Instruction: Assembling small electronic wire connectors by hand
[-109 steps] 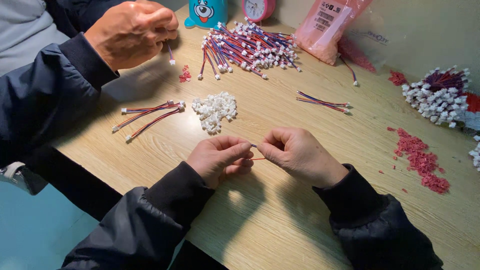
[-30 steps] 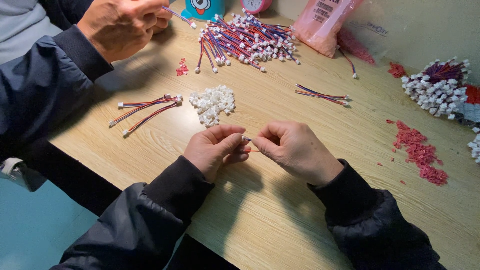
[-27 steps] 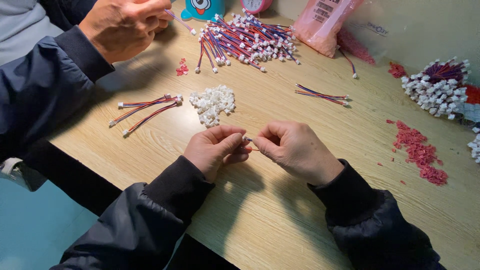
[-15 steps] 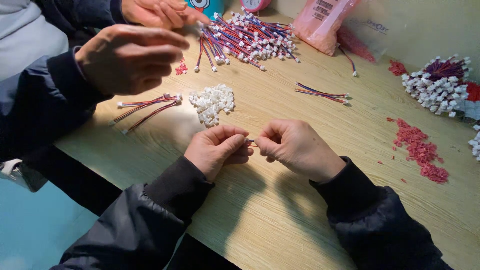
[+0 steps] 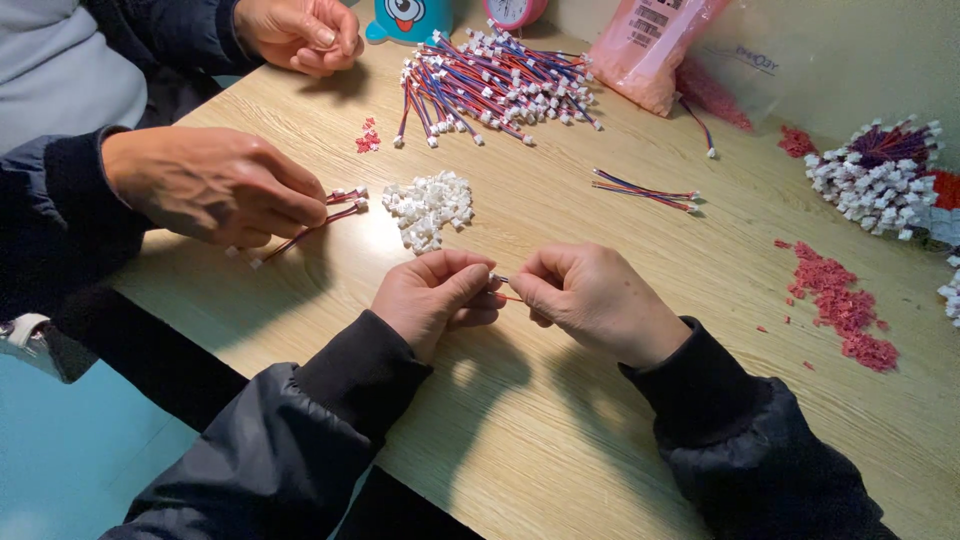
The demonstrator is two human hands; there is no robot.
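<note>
Now, my left hand (image 5: 432, 298): knuckles up, forearm entering from seven o'clock, thumb and forefinger pinched on the near end of a thin red wire (image 5: 508, 296).
Right hand (image 5: 593, 300): forearm entering from five o'clock, fingers curled under, fingertips pinched on the same wire, where a tiny white connector (image 5: 496, 277) shows between my two hands.
Wire position: just above the wooden table (image 5: 560, 430), at the centre of my view, almost fully hidden by my fingers.
White connector pile (image 5: 429, 207): at twelve o'clock from my left hand, near but apart.
Co-worker's hand (image 5: 210, 186): at ten o'clock, palm down, resting over a few finished red-and-blue leads (image 5: 335, 208).
Bundle of finished leads (image 5: 495, 86): farther off at twelve o'clock.
Red scraps (image 5: 835, 305): at three o'clock, well apart.
</note>
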